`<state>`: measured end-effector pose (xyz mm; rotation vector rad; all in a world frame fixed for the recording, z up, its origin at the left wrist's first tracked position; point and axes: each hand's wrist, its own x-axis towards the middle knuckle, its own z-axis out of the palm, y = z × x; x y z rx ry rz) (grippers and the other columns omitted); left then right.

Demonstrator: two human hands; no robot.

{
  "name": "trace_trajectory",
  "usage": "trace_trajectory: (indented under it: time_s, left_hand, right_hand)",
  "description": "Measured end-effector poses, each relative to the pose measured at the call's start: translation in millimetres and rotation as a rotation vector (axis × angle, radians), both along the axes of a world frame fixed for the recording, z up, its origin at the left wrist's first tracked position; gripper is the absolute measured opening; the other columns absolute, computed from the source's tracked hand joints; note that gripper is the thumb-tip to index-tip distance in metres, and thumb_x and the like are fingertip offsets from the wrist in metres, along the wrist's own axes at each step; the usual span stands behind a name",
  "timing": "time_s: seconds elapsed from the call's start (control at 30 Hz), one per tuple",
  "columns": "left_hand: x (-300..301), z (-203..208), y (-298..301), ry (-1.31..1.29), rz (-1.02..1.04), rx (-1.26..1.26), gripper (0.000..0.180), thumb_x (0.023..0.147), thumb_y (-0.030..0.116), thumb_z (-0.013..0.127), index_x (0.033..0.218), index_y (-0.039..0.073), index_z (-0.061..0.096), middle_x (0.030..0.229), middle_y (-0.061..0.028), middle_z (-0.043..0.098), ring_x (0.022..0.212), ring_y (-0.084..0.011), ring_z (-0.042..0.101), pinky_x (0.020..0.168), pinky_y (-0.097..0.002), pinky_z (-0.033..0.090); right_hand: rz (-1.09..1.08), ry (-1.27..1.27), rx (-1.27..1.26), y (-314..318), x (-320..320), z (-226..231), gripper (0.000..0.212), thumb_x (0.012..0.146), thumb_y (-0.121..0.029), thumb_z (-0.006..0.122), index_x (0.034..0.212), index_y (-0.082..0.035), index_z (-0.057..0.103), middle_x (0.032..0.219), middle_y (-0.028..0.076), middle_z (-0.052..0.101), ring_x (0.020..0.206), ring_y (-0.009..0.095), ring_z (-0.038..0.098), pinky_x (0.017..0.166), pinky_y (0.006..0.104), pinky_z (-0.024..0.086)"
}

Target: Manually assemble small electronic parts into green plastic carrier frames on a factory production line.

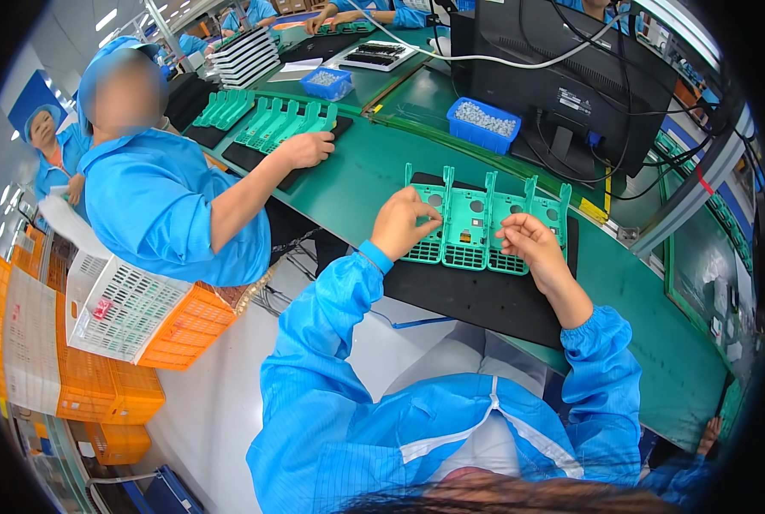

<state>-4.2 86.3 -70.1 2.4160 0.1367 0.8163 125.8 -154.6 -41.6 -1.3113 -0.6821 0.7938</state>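
1. on the black mat [485,295], which lies on the green workbench [374,176], the green plastic housings [466,214] are side by side in one row, with their grids toward the person.
2. the left hand [406,224] is over the leftmost housing [423,248]; its thumb and forefinger are nearly together, and i cannot tell if a small piece is between.
3. the right hand [532,247] is over the right part of the row, fingers curled, thumb close to them; whether it holds something, i cannot tell.
4. behind the row are a blue tray [476,135] of small pale pieces and a black monitor [562,64].
5. to the left, a co-worker's hand [307,149] is at other green housings [262,127].
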Motion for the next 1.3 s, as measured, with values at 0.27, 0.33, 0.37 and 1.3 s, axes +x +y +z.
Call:
trace_trajectory:
  time_s: [0.27, 0.33, 0.37, 1.3]
  left_hand:
    - [-7, 13, -7, -0.071, -0.133, 0.383, 0.009, 0.066, 0.009, 0.068, 0.075, 0.007, 0.066, 0.078, -0.0085, 0.049, 0.077, -0.0272, 0.053, 0.066, -0.0391, 0.046]
    - [-6, 13, -6, -0.097, -0.166, 0.441, 0.010, 0.066, 0.009, 0.066, 0.076, 0.007, 0.066, 0.080, -0.0088, 0.050, 0.079, -0.0273, 0.053, 0.068, -0.0393, 0.046]
    - [-6, 13, -6, -0.124, -0.199, 0.499, 0.012, 0.065, 0.009, 0.064, 0.076, 0.006, 0.065, 0.082, -0.0091, 0.051, 0.080, -0.0274, 0.053, 0.069, -0.0395, 0.046]
    - [-84, -31, 16, 0.033, 0.218, 0.304, 0.028, 0.076, 0.008, 0.058, 0.100, 0.014, 0.072, 0.068, -0.0098, 0.053, 0.069, -0.0297, 0.057, 0.059, -0.0412, 0.046]
  right_hand:
    - [0.004, -0.002, -0.006, -1, 0, 0, 0.018, 0.093, -0.016, 0.056, 0.108, -0.005, 0.056, 0.098, 0.005, 0.063, 0.086, 0.010, 0.058, 0.080, 0.0271, 0.049]
    - [0.007, -0.010, -0.013, -1, 0, 1, 0.018, 0.093, -0.016, 0.056, 0.108, -0.005, 0.056, 0.099, 0.005, 0.063, 0.086, 0.010, 0.058, 0.080, 0.0270, 0.049]
    - [0.007, -0.009, -0.012, -1, -1, 1, 0.018, 0.093, -0.016, 0.056, 0.108, -0.005, 0.056, 0.099, 0.005, 0.063, 0.086, 0.010, 0.058, 0.080, 0.0270, 0.049]
    - [-0.350, -0.241, -0.405, -119, 53, 0, 0.060, 0.084, -0.018, 0.066, 0.138, -0.014, 0.040, 0.079, -0.003, 0.051, 0.069, 0.006, 0.048, 0.059, 0.0217, 0.040]
